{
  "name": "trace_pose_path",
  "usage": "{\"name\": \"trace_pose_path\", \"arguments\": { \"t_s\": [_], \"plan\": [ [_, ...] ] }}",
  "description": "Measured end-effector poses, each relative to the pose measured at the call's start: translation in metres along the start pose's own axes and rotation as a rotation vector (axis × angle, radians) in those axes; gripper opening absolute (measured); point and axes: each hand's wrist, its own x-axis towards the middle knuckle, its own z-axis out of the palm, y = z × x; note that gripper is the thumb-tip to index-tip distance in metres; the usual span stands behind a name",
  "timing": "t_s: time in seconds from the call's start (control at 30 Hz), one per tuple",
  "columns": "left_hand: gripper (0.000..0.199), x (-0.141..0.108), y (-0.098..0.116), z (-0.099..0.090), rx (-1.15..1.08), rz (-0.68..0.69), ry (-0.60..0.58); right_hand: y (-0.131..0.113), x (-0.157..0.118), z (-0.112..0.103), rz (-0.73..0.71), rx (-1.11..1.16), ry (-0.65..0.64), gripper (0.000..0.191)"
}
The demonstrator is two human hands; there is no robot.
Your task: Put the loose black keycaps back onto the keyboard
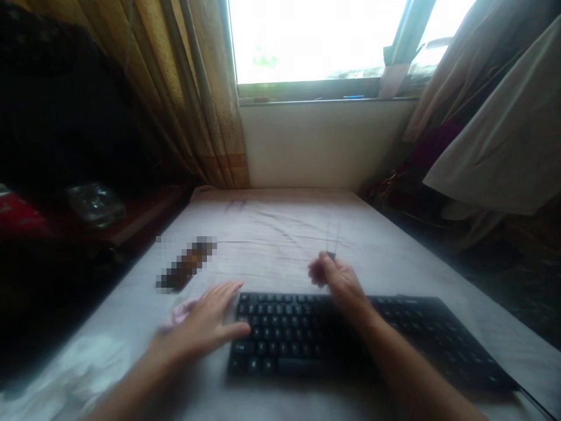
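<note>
A black keyboard (298,367) lies on the pale sheet of a bed-like surface (263,263). My left hand (210,313) is at the keyboard's left end, fingers stretched out and thumb over its left edge. Under and beside that hand is a bit of pink cloth (180,313). My right hand (335,275) is above the keyboard's back edge, thumb and fingers pinched on a small dark object (331,255). Two thin, faint upright lines rise from this object; what it is cannot be made out.
A pixelated dark and orange item (186,266) lies at the left. White crumpled material (83,374) is at the front left. A cable (537,403) leaves the keyboard at the right. Behind are a curtain (210,88) and a window; cloths hang at the right.
</note>
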Motion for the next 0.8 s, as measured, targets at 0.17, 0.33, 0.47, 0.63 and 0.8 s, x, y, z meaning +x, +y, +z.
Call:
{"name": "trace_pose_path", "arguments": {
  "t_s": [0.17,0.33,0.47,0.63,0.8],
  "plan": [
    [0.079,-0.012,-0.007,0.043,0.034,-0.039,0.106,-0.010,-0.003,-0.002,0.129,0.100,0.063,0.069],
    [0.069,-0.014,-0.009,0.058,0.053,-0.003,0.183,-0.012,-0.003,-0.004,0.156,0.097,0.041,0.063],
    [0.069,-0.013,-0.006,0.059,0.047,0.044,0.185,-0.011,0.002,-0.003,0.207,0.140,0.043,0.056],
    [0.068,-0.010,0.004,0.054,0.013,0.136,0.110,-0.017,0.001,-0.004,0.276,0.137,-0.016,0.045],
    [0.057,0.000,-0.006,0.037,-0.023,0.224,-0.005,-0.027,-0.006,-0.003,0.337,0.055,-0.105,0.043]
  ]
}}
